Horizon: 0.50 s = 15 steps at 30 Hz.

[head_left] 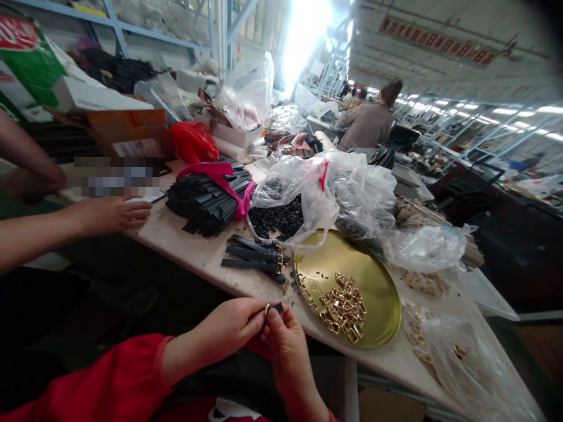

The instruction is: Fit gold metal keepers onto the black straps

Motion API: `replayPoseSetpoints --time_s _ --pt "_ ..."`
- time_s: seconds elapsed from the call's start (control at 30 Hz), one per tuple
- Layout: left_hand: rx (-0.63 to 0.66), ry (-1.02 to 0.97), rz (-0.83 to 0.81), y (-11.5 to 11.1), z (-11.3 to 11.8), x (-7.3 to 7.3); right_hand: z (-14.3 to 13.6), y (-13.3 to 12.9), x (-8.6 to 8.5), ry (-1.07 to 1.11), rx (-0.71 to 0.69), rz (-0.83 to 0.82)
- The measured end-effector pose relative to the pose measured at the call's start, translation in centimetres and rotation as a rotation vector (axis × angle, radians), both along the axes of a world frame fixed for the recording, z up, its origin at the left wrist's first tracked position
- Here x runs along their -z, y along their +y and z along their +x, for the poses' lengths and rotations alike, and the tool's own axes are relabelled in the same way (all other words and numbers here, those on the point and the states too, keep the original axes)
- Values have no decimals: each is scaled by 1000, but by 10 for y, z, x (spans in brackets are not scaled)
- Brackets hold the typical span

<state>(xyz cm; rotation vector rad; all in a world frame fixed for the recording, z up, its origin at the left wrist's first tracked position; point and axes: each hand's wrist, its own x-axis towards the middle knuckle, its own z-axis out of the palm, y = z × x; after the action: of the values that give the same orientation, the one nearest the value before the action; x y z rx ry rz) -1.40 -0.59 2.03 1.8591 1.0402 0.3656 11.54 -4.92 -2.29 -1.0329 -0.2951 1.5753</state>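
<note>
My left hand (237,322) and my right hand (285,339) meet just in front of the table edge. Between the fingertips of the left one is a small gold buckle (266,308). A short black strap end (277,306) sticks up from the closed thumb and fingers of the right. Most of this strap is hidden by my hands. On the table just beyond lie several black straps (250,258) with gold buckles at their ends. To the right, a round gold tray (383,305) bears a heap of gold buckles (345,308) and some small black pieces.
Behind are a tied bundle of black strips (206,202) and a clear bag (319,220) of small black parts. Plastic bags (466,357) with gold pieces lie at right. Another person's hand (112,214) rests at the left by a paper; a co-worker (367,123) sits farther back.
</note>
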Motion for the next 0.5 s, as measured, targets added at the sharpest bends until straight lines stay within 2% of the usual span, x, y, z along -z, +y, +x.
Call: replayPoseSetpoints --time_s 0.13,0.37,0.5 --pt "-25 -64 -117 -2 -2 2 1 1 1 -73 112 79" --pt "-131 -286 -348 -2 -3 18 -4 -1 7 -211 -5 118" --pt "-164 -305 -464 3 1 20 -2 3 11 -119 -33 63"
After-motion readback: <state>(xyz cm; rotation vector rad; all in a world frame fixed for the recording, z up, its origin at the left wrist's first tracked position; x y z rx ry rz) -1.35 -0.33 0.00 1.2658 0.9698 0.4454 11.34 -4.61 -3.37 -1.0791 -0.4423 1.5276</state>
